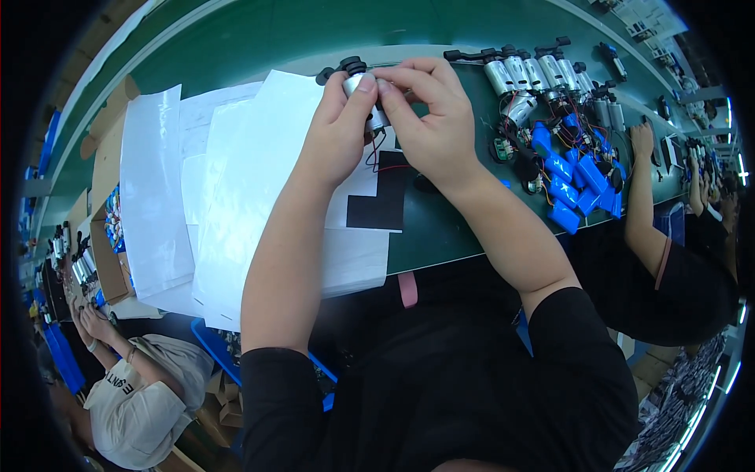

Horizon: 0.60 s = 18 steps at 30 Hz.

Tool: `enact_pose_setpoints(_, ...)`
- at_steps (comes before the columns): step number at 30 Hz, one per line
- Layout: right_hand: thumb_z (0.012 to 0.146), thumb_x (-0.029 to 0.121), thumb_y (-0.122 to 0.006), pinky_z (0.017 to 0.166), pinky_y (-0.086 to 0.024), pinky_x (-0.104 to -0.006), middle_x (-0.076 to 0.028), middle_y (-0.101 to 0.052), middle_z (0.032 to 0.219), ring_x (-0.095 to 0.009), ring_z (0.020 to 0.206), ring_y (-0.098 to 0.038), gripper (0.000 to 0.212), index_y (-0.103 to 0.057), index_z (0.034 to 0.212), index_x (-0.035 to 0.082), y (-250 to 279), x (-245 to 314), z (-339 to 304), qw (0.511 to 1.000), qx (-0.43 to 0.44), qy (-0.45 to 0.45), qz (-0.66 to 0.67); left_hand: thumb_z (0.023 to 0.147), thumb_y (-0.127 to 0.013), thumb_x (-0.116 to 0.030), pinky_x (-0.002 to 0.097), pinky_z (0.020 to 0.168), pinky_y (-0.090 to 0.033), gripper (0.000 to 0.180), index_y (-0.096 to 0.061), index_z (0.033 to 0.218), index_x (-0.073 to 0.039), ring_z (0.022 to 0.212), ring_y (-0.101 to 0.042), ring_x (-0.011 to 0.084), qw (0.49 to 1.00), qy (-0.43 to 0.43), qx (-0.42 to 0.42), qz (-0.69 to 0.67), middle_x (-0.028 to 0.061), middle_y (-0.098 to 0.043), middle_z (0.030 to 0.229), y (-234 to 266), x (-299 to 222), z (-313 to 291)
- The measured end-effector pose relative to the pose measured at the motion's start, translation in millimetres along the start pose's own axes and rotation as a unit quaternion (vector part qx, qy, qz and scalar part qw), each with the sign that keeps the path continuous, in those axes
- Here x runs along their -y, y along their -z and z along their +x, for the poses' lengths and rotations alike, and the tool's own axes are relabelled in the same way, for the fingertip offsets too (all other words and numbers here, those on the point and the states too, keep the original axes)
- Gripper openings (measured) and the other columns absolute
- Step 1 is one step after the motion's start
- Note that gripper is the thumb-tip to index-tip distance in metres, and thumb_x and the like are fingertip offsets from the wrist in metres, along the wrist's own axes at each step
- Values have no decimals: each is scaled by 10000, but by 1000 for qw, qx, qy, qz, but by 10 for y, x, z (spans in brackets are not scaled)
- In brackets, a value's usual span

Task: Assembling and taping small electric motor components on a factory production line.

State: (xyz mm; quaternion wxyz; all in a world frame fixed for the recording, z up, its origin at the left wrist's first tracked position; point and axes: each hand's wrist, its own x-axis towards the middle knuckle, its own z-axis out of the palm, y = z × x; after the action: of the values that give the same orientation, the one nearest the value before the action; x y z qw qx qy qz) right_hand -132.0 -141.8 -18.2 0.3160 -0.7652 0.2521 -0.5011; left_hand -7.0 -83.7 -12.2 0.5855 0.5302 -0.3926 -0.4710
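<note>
Both hands meet over the table around a small silver electric motor (379,119) with a black cap at its far end and dark red and black wires trailing from its near end. My left hand (334,138) is closed around its side, thumb lying along the silver body. The thumb and forefinger of my right hand (434,114) are pinched against the motor's upper right side, its other fingers loosely curled. What exactly the right fingertips grip is partly hidden. Under the hands lie white sheets (244,173) and a black stepped shape (376,208).
On the right of the green table (448,228), several silver motors (543,72) stand near a pile of blue battery packs (578,177) with wires. A cardboard box (110,259) holds small parts on the left. Co-workers sit on both sides; one's arm (643,181) reaches onto the table.
</note>
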Motion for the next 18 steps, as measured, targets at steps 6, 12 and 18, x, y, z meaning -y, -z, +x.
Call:
enact_pose_setpoints(6, 945, 101, -620, 837, -530, -289, -128, -669, 1108, -201, 978, -654, 210, -704, 1106, -4, -102, 48, -22, 997, -32, 67, 1, 1005, -503, -375, 216, 569, -400, 318, -496, 1144, -89, 718, -489, 50, 989, -13, -17, -145, -12, -549, 869, 20, 96, 50)
enact_pose_setpoints(12, 961, 110, -593, 904, -512, -292, -148, -674, 1178, -220, 1053, -651, 250, -682, 1164, -6, -47, 22, -22, 999, 18, 16, 33, 991, -538, -339, 214, 576, -421, 309, -478, 1157, -85, 751, -522, 57, 967, -14, 5, -254, 0, -560, 904, 15, 111, 83)
enact_pose_setpoints(18, 963, 126, -594, 922, -502, -286, -128, -692, 1145, -195, 1028, -656, 254, -687, 1162, -2, 92, 9, 57, 970, 64, -134, 191, 952, -610, -281, 217, 558, -426, 321, -458, 1147, -76, 742, -533, 80, 986, -51, 6, -157, 30, -570, 914, -20, 134, 82)
